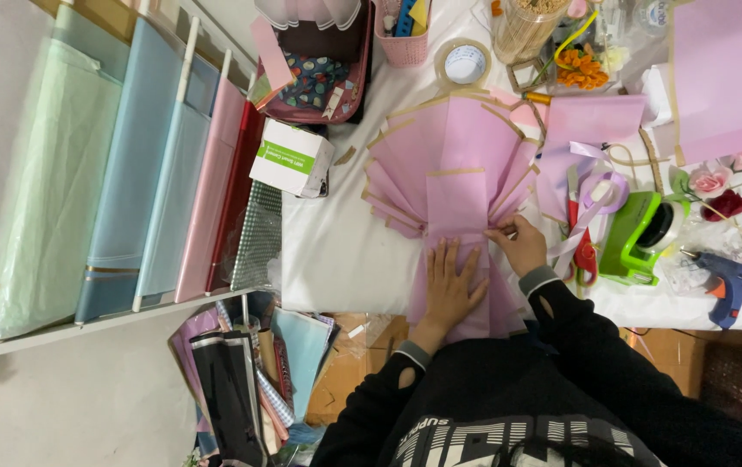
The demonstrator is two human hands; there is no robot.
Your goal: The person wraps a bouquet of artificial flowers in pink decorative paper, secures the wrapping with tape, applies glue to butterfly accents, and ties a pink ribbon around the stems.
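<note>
1. The left hand point(450, 290) lies flat on the pink paper point(457, 164), fingers spread, and holds nothing. If it lifts, I think the folds could spring open, because only its weight holds them down.
2. The paper lies in the middle of the white table point(336, 251). It opens like a fan at the top and gets narrow under the hands.
3. The right hand point(519, 245) pinches the paper's right edge at the narrow part, thumb and finger pressed together. A hard pull could tear the thin paper or mess up the folds.
4. The scissors point(580, 233) lie just beside the right hand. The wrist could bump them.
</note>
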